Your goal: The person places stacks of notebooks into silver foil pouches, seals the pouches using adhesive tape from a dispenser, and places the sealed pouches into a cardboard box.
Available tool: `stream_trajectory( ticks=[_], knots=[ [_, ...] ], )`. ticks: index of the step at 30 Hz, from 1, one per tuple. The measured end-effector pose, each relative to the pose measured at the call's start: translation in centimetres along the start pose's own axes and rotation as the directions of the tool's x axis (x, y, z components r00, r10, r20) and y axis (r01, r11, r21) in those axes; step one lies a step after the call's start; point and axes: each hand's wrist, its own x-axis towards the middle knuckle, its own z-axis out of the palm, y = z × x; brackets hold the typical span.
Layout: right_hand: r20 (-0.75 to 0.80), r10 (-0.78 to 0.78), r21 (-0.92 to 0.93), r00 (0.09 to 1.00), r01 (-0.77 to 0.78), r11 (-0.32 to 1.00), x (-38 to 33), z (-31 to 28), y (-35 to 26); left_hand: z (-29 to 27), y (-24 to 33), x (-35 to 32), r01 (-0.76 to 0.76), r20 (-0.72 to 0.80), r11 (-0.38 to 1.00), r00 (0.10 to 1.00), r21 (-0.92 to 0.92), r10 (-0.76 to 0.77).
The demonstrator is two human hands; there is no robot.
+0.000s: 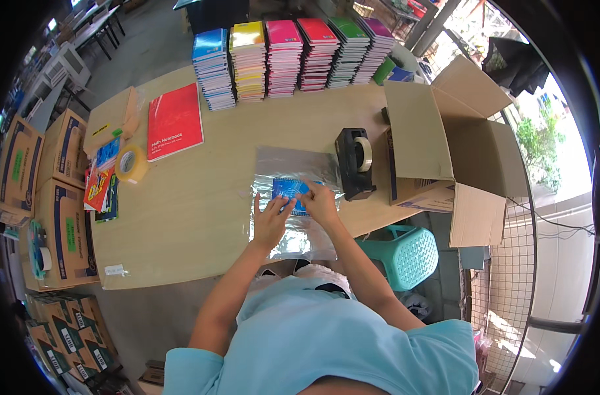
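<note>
Light-blue T-shirt fills the lower foreground; beyond it, the left hand has its fingers spread, tips on a small blue spiral notebook; the right hand bends its fingers over the notebook's right part, whether pinching I cannot tell; the notebook lies on or inside clear plastic wrapping, near a black tape dispenser.

Tan tabletop: six notebook stacks at one o'clock; red notebook, ten; yellowish tape roll, nine; black tape dispenser, three; clear plastic sheet, four.
</note>
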Motion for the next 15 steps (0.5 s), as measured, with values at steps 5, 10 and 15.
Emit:
stream_trajectory(
  ticks=[5,10,15],
  knots=[
    [-0.114,0.084,-0.552,0.99,-0.134,0.823,1.3,0.0,4.9,-0.3,0.4,0.2,0.118,0.086,0.988,0.99,-0.103,-0.109],
    [-0.049,0.105,-0.542,0.993,-0.114,0.833,0.3,-1.7,4.5,-4.1,0.8,2.5,0.11,0.267,0.994,0.958,-0.007,-0.104],
    [0.285,0.107,-0.504,0.953,0.054,0.862,-0.1,-6.7,-0.8,-3.0,-3.3,-6.6,0.564,-0.226,0.732,0.711,-0.381,-0.666]
  ],
)
